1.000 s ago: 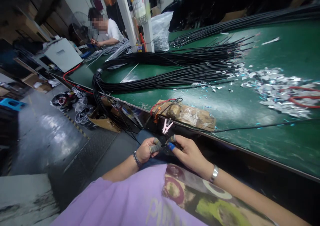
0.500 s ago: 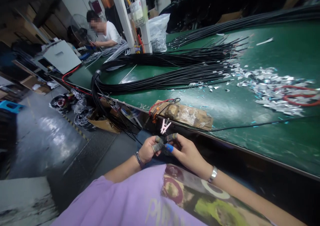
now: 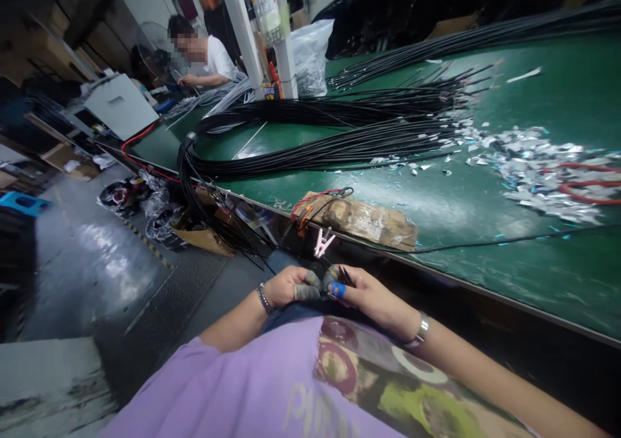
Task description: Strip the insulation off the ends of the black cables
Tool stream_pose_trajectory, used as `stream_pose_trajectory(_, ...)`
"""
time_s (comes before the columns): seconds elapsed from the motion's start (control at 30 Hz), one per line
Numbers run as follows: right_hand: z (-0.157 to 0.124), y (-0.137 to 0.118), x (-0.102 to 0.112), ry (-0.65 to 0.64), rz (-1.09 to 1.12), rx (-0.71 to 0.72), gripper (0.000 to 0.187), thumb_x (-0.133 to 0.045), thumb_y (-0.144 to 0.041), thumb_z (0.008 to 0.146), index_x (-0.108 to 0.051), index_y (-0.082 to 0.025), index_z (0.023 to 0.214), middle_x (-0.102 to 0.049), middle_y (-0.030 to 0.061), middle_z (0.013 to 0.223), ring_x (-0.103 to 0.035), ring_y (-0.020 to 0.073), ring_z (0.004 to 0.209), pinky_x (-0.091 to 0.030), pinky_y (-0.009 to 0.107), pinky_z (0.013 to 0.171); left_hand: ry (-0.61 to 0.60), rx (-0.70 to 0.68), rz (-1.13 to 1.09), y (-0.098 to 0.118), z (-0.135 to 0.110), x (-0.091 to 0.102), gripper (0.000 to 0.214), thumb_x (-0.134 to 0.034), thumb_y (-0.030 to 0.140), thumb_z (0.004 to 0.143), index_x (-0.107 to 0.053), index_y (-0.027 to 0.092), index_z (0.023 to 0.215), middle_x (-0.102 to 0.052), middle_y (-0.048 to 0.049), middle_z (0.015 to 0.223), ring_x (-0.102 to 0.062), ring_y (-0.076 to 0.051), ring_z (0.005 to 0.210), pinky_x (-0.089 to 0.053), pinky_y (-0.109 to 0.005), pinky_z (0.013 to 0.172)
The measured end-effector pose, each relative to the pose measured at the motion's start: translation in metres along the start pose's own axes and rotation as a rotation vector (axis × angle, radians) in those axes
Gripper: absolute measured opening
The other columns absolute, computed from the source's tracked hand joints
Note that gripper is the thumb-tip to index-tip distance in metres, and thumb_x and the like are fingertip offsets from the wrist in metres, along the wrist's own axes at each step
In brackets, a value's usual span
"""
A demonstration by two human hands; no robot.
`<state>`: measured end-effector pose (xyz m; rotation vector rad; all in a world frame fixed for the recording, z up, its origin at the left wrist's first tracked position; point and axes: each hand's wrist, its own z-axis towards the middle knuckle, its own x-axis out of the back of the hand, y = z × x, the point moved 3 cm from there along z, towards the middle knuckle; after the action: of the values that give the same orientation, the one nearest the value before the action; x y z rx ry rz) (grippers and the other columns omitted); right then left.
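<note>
My left hand (image 3: 290, 287) and my right hand (image 3: 365, 294) meet low in front of me, just below the edge of the green table (image 3: 436, 205). Both are closed in a pinch, fingertips covered by grey and blue finger cots. Between them they grip the end of a thin black cable (image 3: 322, 281), its fine strands poking up by my right fingers. A pink clip (image 3: 323, 242) hangs from the table edge right above my hands. A long bundle of black cables (image 3: 320, 153) lies across the table and loops over its left edge.
A taped wooden block (image 3: 363, 221) with red and black wires sits on the table edge. Silver foil scraps (image 3: 533, 166) and a red cord (image 3: 587, 192) lie at the right. Another person (image 3: 204, 56) works at the far end beside white posts (image 3: 286, 37). Boxes and cable coils litter the floor at left.
My hands have drawn closer together and dropped slightly, fingertips now touching around the cable end. The view shifted a little.
</note>
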<state>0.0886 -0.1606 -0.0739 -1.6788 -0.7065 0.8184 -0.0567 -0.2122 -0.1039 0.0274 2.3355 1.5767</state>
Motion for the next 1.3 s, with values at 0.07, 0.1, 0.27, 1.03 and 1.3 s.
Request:
stream_pose_trajectory(0.07, 0.001, 0.001, 0.002, 0.108, 0.004, -0.031, 0.043, -0.071, -0.058, 0.063, -0.051, -0.019, 0.063, -0.046, -0.0051, 0.054, -0.036, 0.0084, 0.049, -0.03, 0.023, 0.046, -0.035, -0.009, 0.09, 0.006, 0.0, -0.001, 0.054, -0.081, 0.057, 0.047, -0.065, 0.009, 0.067, -0.06, -0.0029, 0.062, -0.052, -0.01, 0.059, -0.042, -0.023, 0.06)
stream_pose_trajectory(0.1, 0.001, 0.001, 0.005, 0.177, 0.011, -0.042, 0.044, -0.07, -0.058, 0.062, -0.051, -0.019, 0.064, -0.047, -0.005, 0.054, -0.036, 0.0084, 0.048, -0.03, 0.023, 0.045, -0.048, -0.016, 0.138, 0.008, 0.0, -0.001, 0.053, -0.079, 0.058, 0.049, -0.066, 0.01, 0.069, -0.059, -0.0025, 0.061, -0.052, -0.01, 0.057, -0.042, -0.023, 0.059)
stream_pose_trajectory(0.27, -0.006, 0.004, 0.012, 0.274, 0.09, -0.13, 0.048, -0.064, -0.064, 0.065, -0.051, -0.018, 0.061, -0.043, -0.006, 0.047, -0.028, 0.0055, 0.041, -0.02, 0.022, 0.04, 0.014, -0.154, 0.382, 0.019, 0.0, -0.008, 0.042, -0.067, 0.052, 0.07, -0.066, 0.011, 0.077, -0.056, -0.0001, 0.056, -0.046, -0.007, 0.046, -0.038, -0.019, 0.048)
stream_pose_trajectory(1.03, -0.019, 0.007, 0.009, 0.153, 0.29, -0.279, 0.041, -0.072, -0.053, 0.06, -0.057, -0.016, 0.058, -0.041, -0.0062, 0.041, -0.028, 0.0044, 0.039, -0.014, 0.021, 0.039, 0.179, -0.394, 0.732, 0.017, -0.004, -0.01, 0.015, -0.055, 0.024, 0.079, -0.065, 0.012, 0.08, -0.066, -0.004, 0.072, -0.056, -0.01, 0.063, -0.045, -0.018, 0.061)
stream_pose_trajectory(1.3, -0.021, 0.009, 0.009, 0.147, 0.242, -0.248, 0.037, -0.08, -0.044, 0.053, -0.056, -0.016, 0.063, -0.054, -0.004, 0.053, -0.031, 0.0035, 0.041, -0.018, 0.02, 0.04, 0.161, -0.368, 0.739, 0.018, -0.005, -0.009, 0.022, -0.057, 0.031, 0.081, -0.066, 0.012, 0.08, -0.067, -0.0051, 0.073, -0.056, -0.01, 0.063, -0.045, -0.019, 0.061)
